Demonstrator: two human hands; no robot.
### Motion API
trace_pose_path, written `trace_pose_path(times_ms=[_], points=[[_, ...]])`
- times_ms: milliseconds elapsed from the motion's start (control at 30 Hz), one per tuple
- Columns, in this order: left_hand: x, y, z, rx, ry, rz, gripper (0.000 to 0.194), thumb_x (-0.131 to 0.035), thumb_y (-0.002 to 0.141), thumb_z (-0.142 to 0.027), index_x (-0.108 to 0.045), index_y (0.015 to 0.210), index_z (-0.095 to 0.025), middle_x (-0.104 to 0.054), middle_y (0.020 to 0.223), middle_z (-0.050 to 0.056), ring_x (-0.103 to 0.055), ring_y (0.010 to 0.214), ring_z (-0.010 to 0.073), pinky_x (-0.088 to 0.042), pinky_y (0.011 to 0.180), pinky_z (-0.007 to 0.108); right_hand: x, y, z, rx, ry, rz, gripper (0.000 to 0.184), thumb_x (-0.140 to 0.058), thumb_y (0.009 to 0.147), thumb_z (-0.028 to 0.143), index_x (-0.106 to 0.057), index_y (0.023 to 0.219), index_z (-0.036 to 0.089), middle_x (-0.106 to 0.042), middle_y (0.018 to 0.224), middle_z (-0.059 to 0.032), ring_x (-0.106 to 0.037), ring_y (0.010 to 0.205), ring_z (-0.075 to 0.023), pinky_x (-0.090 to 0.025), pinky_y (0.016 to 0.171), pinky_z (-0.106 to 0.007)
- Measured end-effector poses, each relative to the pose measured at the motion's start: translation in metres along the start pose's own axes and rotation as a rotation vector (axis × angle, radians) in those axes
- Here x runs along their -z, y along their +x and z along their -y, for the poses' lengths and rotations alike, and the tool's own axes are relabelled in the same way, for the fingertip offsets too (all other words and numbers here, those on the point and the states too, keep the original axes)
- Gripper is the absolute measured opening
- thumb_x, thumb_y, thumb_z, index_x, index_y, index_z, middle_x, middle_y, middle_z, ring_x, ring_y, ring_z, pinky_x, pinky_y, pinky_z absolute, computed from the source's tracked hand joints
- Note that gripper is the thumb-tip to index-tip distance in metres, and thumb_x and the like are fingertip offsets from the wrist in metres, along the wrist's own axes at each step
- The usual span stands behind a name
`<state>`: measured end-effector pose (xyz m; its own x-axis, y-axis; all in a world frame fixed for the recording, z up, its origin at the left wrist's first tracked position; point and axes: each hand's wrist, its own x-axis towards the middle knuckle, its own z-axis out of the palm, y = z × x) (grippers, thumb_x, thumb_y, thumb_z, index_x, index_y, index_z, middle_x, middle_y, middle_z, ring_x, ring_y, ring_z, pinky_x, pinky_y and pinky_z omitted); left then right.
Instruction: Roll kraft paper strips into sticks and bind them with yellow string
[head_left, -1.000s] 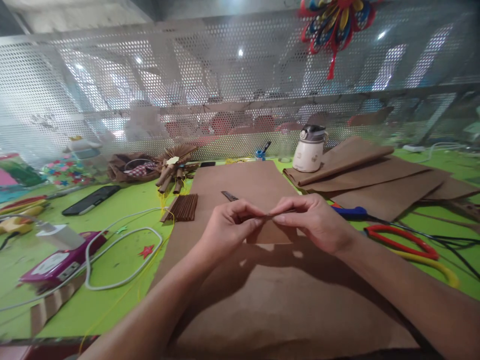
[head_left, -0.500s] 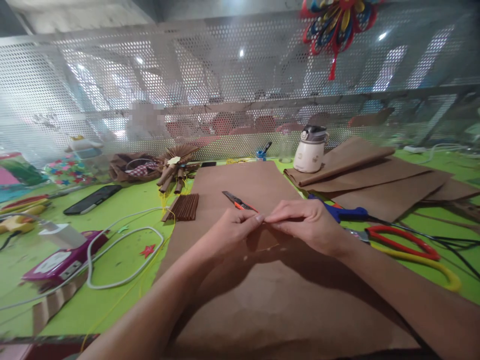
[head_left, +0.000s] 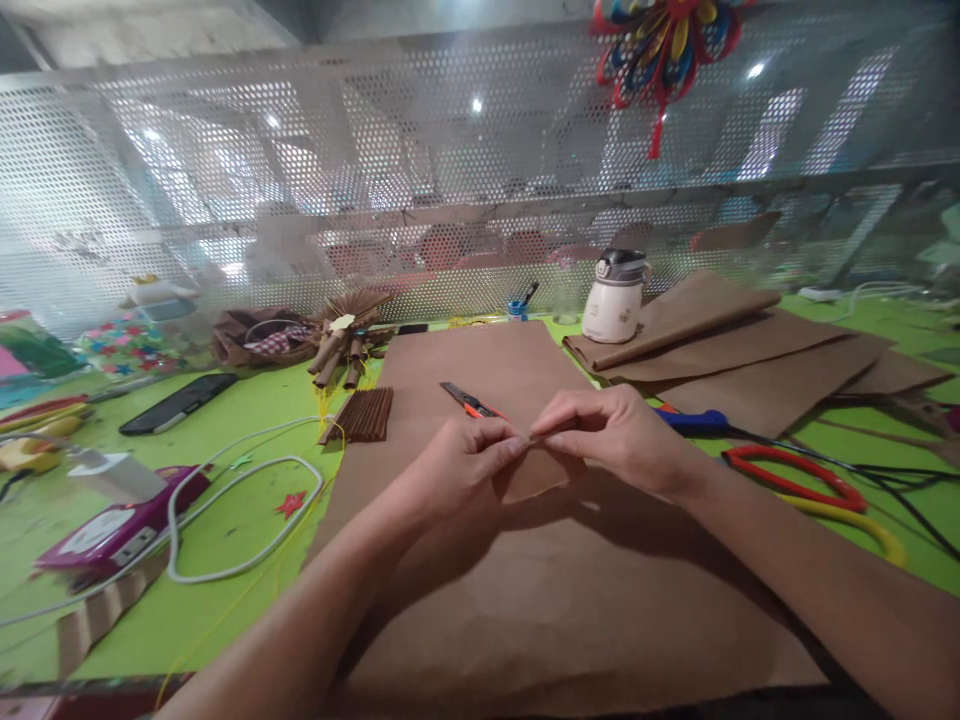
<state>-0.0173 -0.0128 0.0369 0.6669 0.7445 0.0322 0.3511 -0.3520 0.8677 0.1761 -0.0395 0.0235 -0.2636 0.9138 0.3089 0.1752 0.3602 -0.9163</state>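
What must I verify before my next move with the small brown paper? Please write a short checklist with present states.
1. Small brown paper held by both left hand and right hand: ok, pinched along its far edge.
2. Large brown sheet spread beneath the hands: ok.
3. Sheet free of tools: not ok, the cutter lies on it, just beyond the left hand.
4. Cutter's dark end directed away from the hands: ok.
5. Scissors blades clear of the right forearm: cannot tell, blades hidden.
6. Bottle upright: ok.
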Motion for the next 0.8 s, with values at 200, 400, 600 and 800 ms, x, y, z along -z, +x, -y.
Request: trace_pose_path(times_ms=[200,400,600,800], points=[[0.000,-0.001,-0.003,-0.015,0.072,-0.021,0.032,-0.047,0.086,-0.025,-0.049,0.055,-0.014,-0.050,0.051,-0.002,-0.042,0.052,0.0091,-0.032,0.055,0.021,0.006,-0.003,0.002,-0.126,0.138,0.134,0.032,-0.060,0.076,0.019,-0.063,0.107,0.017,-0.068,0.095,-0.0053,-0.061,0.086,-0.0160,-0.045,0.071,-0.026],[-0.003,0.000,0.004,-0.036,0.090,-0.065,0.024,-0.047,0.085,-0.025,-0.062,0.072,-0.012,-0.055,0.056,0.000,-0.049,0.055,0.0112,-0.036,0.055,0.022,0.001,0.001,0.006,-0.156,-0.117,0.065,0.028,-0.058,0.080,0.037,-0.064,0.068,0.013,-0.056,0.061,-0.0005,-0.050,0.060,-0.0116,-0.037,0.057,-0.025],[-0.006,0.003,0.014,-0.060,0.150,-0.123,0.026,-0.047,0.085,-0.030,-0.066,0.082,-0.013,-0.058,0.063,0.001,-0.052,0.060,0.0123,-0.039,0.055,0.021,-0.002,0.002,0.002,-0.196,-0.121,0.019,0.022,-0.059,0.078,0.033,-0.067,0.075,0.013,-0.059,0.065,-0.0011,-0.049,0.060,-0.0109,-0.037,0.056,-0.024],[-0.014,0.003,0.012,-0.017,0.185,-0.143,0.022,-0.049,0.083,-0.027,-0.065,0.084,-0.013,-0.061,0.069,0.002,-0.053,0.064,0.0127,-0.040,0.059,0.022,-0.006,0.001,-0.002,-0.157,-0.168,-0.038,0.019,-0.061,0.077,0.031,-0.068,0.076,0.014,-0.062,0.066,-0.0013,-0.052,0.062,-0.0120,-0.038,0.056,-0.024]])
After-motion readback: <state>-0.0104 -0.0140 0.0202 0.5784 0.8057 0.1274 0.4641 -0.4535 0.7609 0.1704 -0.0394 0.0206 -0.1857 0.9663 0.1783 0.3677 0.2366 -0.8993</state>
